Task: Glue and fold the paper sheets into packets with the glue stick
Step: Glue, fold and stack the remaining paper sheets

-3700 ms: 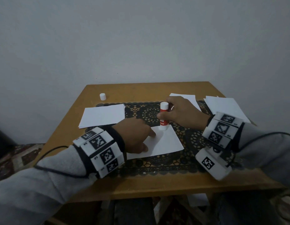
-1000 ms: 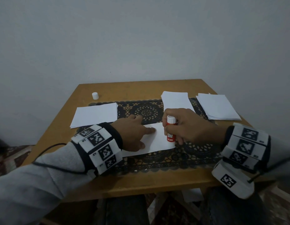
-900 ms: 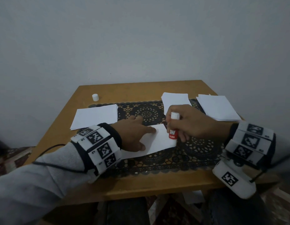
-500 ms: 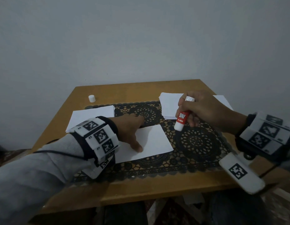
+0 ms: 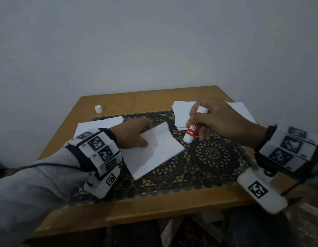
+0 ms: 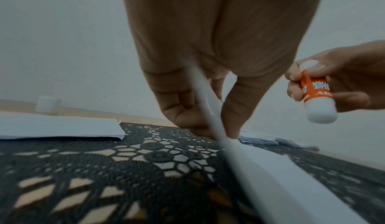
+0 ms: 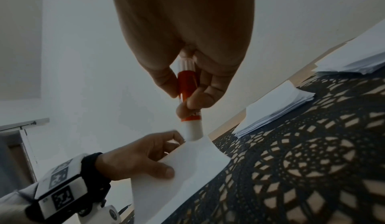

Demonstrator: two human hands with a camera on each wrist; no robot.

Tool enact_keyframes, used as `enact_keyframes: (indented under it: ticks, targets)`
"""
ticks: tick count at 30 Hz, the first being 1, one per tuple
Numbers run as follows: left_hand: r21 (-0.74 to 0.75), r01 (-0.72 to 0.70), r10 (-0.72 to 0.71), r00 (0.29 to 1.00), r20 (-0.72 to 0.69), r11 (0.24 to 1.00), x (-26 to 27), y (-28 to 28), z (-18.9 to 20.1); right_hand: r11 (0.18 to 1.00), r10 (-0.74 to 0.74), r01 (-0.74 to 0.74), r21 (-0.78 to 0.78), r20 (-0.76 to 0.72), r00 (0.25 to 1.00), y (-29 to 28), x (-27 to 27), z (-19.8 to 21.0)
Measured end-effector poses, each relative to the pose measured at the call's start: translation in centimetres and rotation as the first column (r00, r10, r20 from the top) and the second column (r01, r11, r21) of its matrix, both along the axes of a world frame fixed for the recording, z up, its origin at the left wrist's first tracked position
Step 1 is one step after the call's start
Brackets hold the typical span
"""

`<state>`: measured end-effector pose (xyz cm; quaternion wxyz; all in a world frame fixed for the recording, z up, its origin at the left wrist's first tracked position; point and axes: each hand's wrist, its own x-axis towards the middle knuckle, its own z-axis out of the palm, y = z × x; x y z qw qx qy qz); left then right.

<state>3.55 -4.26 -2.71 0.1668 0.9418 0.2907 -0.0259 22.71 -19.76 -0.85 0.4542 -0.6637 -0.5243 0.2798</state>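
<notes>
A white paper sheet [image 5: 160,154] lies on the black lace mat [image 5: 213,157], its far left edge raised. My left hand [image 5: 145,138] pinches that edge, thumb on top and fingers underneath; the left wrist view shows the sheet [image 6: 260,170] edge-on between thumb and fingers. My right hand [image 5: 201,132] grips the red and white glue stick [image 5: 192,130], open end down, held in the air just beyond the sheet's far right corner. In the right wrist view the glue stick [image 7: 188,99] hangs above the sheet [image 7: 187,170] beside my left hand [image 7: 135,161].
The glue stick's white cap [image 5: 98,109] stands at the far left of the wooden table [image 5: 145,207]. One paper stack [image 5: 99,124] lies at the left behind my left wrist. Two more stacks [image 5: 180,113] [image 5: 243,111] lie behind my right hand. A wall stands behind the table.
My right hand lifted the glue stick off the sheet and drew it back to the right. My left hand went from pressing the sheet flat to pinching and raising its left edge.
</notes>
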Motion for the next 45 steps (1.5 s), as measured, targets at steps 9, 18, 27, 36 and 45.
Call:
enact_keyframes:
  ticks: [9, 18, 27, 36, 45]
  targets:
    - [-0.085, -0.115, 0.121, 0.990, 0.075, 0.990, -1.3, -0.5, -0.3, 0.998, 0.037, -0.053, 0.029, 0.402, 0.915, 1.8, -1.0, -0.2]
    - [-0.079, -0.196, 0.190, 0.978, -0.083, 0.977, -1.6, -1.6, -0.9, 1.000, 0.023, -0.013, -0.023, 0.578, 0.816, 5.3, -1.5, -0.3]
    - [-0.074, -0.181, 0.174, 0.980, -0.093, 0.981, -1.6, -1.7, -1.0, 0.992, 0.118, -0.066, -0.103, 0.667, 0.736, 7.2, -2.1, -2.0]
    - [-0.056, -0.170, 0.163, 0.981, -0.108, 0.984, -1.4, -1.5, -1.2, 0.989, 0.141, -0.077, -0.126, 0.661, 0.737, 7.3, -2.1, -2.8]
    - [-0.074, -0.125, 0.119, 0.989, -0.088, 0.989, -1.5, -1.5, -1.2, 0.988, 0.152, -0.096, -0.122, 0.641, 0.752, 6.5, -2.6, -2.9]
